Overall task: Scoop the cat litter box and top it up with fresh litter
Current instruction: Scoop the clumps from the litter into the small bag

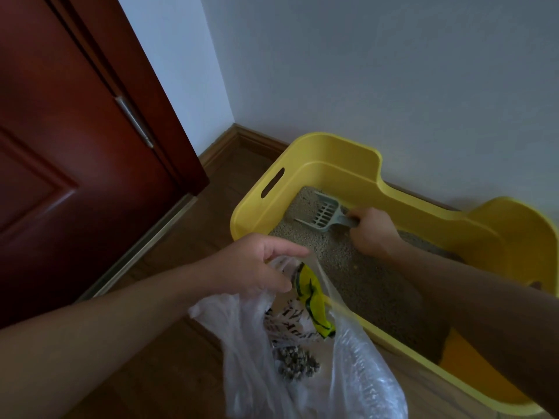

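A yellow litter box [332,164] stands on the wooden floor [181,252] against the pale wall, its far end close to the room's corner, where a brown baseboard [242,140] runs. A handle slot is cut in the short wall at that end. Grey-beige litter [363,282] covers the bottom of the box. The person's right hand [373,231] reaches in over the near rim and is clenched round the handle of a pale grey slotted scoop [325,214]. The scoop's head points toward the box's far left corner and lies low, with its leading edge at the litter's surface. No clump can be made out in it. The left hand [257,264] is just outside the box's near left corner, its thumb and curled fingers pinching the rim of a clear plastic bag [242,343] so that the mouth gapes upward. The bag hangs from that hand beside the box's long near wall and overlaps its rim. Inside the bag lie a small heap of dark grey clumps [295,362], a crumpled yellow wrapper [311,294], and some printed white packaging whose letters are too blurred to read. A dark red wooden door [75,146] with a metal hinge fills the left of the view.
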A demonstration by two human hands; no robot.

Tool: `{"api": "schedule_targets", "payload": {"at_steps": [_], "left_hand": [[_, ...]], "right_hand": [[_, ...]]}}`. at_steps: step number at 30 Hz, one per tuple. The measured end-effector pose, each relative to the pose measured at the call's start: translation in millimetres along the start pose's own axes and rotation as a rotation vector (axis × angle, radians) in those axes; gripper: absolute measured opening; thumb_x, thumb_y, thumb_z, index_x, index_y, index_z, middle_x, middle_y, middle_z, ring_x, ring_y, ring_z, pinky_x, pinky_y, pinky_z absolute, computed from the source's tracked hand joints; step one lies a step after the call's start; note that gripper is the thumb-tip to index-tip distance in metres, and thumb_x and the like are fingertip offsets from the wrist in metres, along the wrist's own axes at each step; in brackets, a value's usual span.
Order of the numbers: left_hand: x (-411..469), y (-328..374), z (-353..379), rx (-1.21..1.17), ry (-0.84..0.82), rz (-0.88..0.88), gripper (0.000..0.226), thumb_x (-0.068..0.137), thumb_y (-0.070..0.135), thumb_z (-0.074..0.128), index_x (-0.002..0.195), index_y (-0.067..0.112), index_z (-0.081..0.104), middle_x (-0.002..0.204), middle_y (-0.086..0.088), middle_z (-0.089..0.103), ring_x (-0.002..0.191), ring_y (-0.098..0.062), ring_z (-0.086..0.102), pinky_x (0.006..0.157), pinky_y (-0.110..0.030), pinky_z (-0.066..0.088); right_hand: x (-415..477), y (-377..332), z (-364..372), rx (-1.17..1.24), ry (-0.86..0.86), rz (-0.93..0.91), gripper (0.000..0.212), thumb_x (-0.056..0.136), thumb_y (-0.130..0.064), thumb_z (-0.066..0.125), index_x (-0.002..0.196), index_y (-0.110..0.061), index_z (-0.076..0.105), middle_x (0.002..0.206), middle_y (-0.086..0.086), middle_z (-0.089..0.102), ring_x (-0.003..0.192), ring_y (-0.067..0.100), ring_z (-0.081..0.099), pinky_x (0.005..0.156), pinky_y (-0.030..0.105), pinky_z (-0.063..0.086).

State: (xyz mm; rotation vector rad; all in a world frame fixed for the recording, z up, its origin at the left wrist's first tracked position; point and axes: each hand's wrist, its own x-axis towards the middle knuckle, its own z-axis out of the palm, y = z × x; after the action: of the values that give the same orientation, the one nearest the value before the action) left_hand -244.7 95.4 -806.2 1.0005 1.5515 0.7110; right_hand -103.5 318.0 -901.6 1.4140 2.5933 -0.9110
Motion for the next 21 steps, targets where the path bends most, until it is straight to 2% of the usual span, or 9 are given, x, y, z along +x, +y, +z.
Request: {"api": "schedule_targets", "payload": {"at_steps": [4, 8, 10, 12, 13, 15, 17, 19, 21], "left_hand": [[-1, 3, 1, 0.003, 0.000, -0.014, 0.065, 0.053, 0.031, 0.076, 0.114, 0.043, 0.059, 0.139, 0.000, 0.058, 0.129, -0.015, 0.054, 0.106, -0.042, 0.046], [-4, 5, 3, 0.011, 0.014, -0.021, 0.060, 0.052, 0.036, 0.075, 0.108, 0.053, 0.062, 0.145, 0.000, 0.052, 0.125, -0.019, 0.058, 0.103, -0.057, 0.045], [-6, 5, 4, 0.021, 0.030, -0.021, 0.063, 0.054, 0.028, 0.077, 0.112, 0.047, 0.060, 0.147, 0.000, 0.050, 0.125, -0.013, 0.057, 0.105, -0.051, 0.046], [-8, 7, 6, 0.018, 0.041, -0.035, 0.069, 0.058, 0.020, 0.076, 0.122, 0.038, 0.059, 0.146, 0.000, 0.051, 0.123, -0.009, 0.058, 0.104, -0.046, 0.048], [-10, 7, 6, 0.013, 0.041, -0.042, 0.073, 0.056, 0.021, 0.077, 0.125, 0.035, 0.058, 0.144, 0.000, 0.053, 0.121, -0.009, 0.060, 0.104, -0.047, 0.048], [-16, 9, 7, 0.020, 0.050, -0.046, 0.076, 0.050, 0.028, 0.077, 0.123, 0.037, 0.058, 0.142, 0.002, 0.055, 0.123, -0.020, 0.060, 0.105, -0.054, 0.045], [-20, 11, 7, 0.038, 0.053, -0.048, 0.078, 0.052, 0.022, 0.078, 0.126, 0.033, 0.057, 0.143, 0.001, 0.055, 0.122, -0.028, 0.060, 0.105, -0.059, 0.042], [-24, 14, 8, 0.049, 0.053, -0.053, 0.080, 0.056, 0.015, 0.076, 0.132, 0.028, 0.055, 0.141, -0.003, 0.056, 0.119, -0.019, 0.063, 0.104, -0.054, 0.046], [-28, 16, 10, 0.053, 0.063, -0.058, 0.076, 0.058, 0.012, 0.074, 0.129, 0.032, 0.055, 0.138, -0.003, 0.058, 0.118, -0.017, 0.063, 0.104, -0.053, 0.046]], "right_hand": [[-9, 1, -2, 0.028, -0.022, -0.042, 0.042, 0.085, -0.001, 0.047, 0.117, -0.020, 0.068, 0.097, 0.007, 0.067, 0.077, 0.020, 0.061, 0.057, 0.025, 0.044], [-26, 7, -12, 0.044, -0.008, -0.066, 0.040, 0.086, -0.001, 0.049, 0.114, -0.022, 0.068, 0.098, 0.004, 0.067, 0.077, 0.017, 0.060, 0.057, 0.024, 0.044], [-35, 11, -23, 0.048, 0.016, -0.078, 0.037, 0.087, -0.004, 0.050, 0.112, -0.024, 0.069, 0.098, 0.002, 0.068, 0.080, 0.018, 0.061, 0.063, 0.027, 0.047], [-44, 16, -35, 0.041, 0.032, -0.093, 0.033, 0.088, -0.006, 0.050, 0.103, -0.029, 0.069, 0.090, -0.003, 0.067, 0.075, 0.014, 0.060, 0.057, 0.026, 0.046], [-48, 18, -41, 0.035, 0.045, -0.101, 0.032, 0.087, -0.007, 0.051, 0.098, -0.032, 0.068, 0.088, -0.004, 0.066, 0.073, 0.012, 0.060, 0.054, 0.027, 0.046], [-56, 23, -51, 0.033, 0.088, -0.107, 0.030, 0.087, -0.008, 0.053, 0.096, -0.032, 0.067, 0.089, -0.003, 0.067, 0.072, 0.012, 0.061, 0.055, 0.030, 0.051], [-65, 27, -60, 0.019, 0.102, -0.103, 0.026, 0.086, -0.010, 0.057, 0.095, -0.031, 0.069, 0.090, -0.003, 0.068, 0.072, 0.012, 0.062, 0.056, 0.029, 0.052], [-75, 30, -65, -0.011, 0.087, -0.105, 0.025, 0.086, -0.011, 0.059, 0.096, -0.031, 0.070, 0.088, -0.004, 0.069, 0.072, 0.011, 0.062, 0.055, 0.027, 0.051], [-85, 32, -71, -0.029, 0.079, -0.112, 0.028, 0.085, -0.009, 0.057, 0.097, -0.030, 0.070, 0.088, -0.003, 0.069, 0.073, 0.012, 0.061, 0.057, 0.029, 0.052]]}}
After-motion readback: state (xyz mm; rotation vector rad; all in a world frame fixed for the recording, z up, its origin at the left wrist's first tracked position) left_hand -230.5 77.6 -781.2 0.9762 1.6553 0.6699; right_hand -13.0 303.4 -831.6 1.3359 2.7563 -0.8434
